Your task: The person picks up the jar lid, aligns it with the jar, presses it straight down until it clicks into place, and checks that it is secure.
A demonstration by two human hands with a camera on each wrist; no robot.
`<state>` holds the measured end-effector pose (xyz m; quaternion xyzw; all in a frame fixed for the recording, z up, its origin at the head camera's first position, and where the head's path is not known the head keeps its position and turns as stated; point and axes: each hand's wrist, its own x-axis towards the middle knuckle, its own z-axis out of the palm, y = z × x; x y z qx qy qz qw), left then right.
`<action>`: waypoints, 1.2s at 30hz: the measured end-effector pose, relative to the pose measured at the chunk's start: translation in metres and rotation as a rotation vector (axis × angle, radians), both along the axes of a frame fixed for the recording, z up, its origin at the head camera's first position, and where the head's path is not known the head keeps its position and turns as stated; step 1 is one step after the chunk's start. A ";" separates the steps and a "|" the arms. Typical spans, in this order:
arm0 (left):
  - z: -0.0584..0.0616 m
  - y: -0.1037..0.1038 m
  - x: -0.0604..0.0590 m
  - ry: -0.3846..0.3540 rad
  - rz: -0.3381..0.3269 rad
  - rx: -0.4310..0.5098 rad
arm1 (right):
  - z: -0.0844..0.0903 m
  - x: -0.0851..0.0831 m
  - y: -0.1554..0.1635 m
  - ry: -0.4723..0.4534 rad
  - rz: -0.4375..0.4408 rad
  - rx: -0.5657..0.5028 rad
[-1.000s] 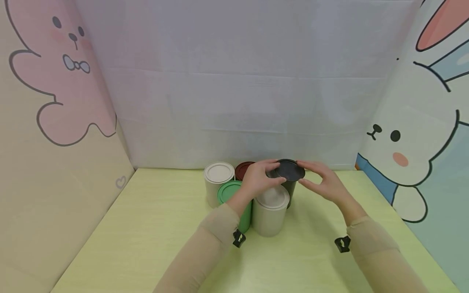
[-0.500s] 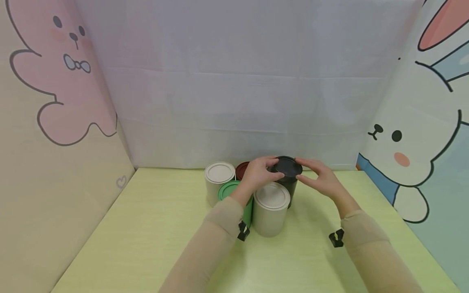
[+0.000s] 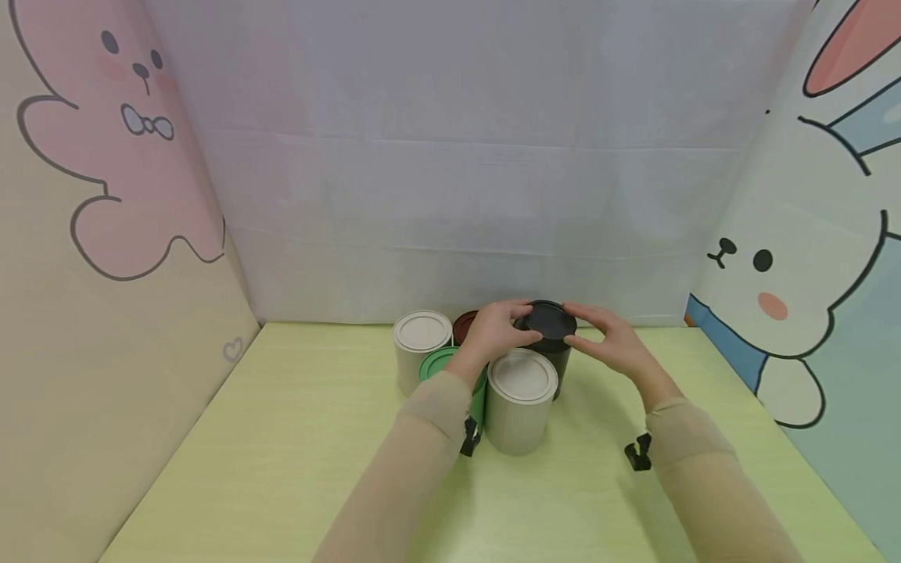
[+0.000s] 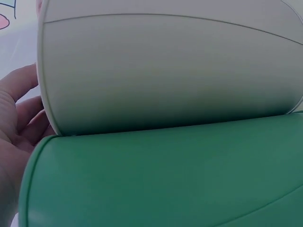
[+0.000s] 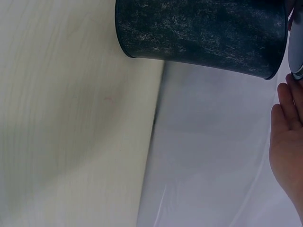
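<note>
A round black lid sits close over the top of a dark mottled can at the back of the group. My left hand holds the lid's left edge, thumb in front and fingers behind. On the opposite side, my right hand grips the right edge the same way. From the right wrist, a narrow gap shows between the can's rim and the lid. In front stands a white can, beside a green can that my left forearm partly covers.
Another white can stands at the left of the group, with a dark red can beside it, partly hidden by my left hand. A pale cloth wall rises right behind the cans, above the light yellow-green table.
Both hands have shifted slightly left with the black lid, which now lines up more nearly over the dark can. The cans stand where they were.
</note>
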<state>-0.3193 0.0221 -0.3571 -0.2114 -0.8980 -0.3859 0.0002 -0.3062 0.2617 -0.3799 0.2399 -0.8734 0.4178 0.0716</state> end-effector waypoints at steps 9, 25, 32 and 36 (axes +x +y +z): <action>-0.005 -0.001 -0.004 0.005 0.002 -0.038 | -0.008 -0.006 0.002 -0.016 0.006 -0.002; -0.014 0.000 -0.011 0.016 -0.002 -0.172 | -0.018 -0.011 -0.001 0.042 0.008 0.034; -0.016 0.001 -0.011 0.008 -0.001 -0.197 | -0.020 -0.012 0.000 0.025 0.010 0.045; -0.016 0.001 -0.010 0.002 -0.006 -0.210 | -0.020 -0.010 0.000 0.026 0.019 0.048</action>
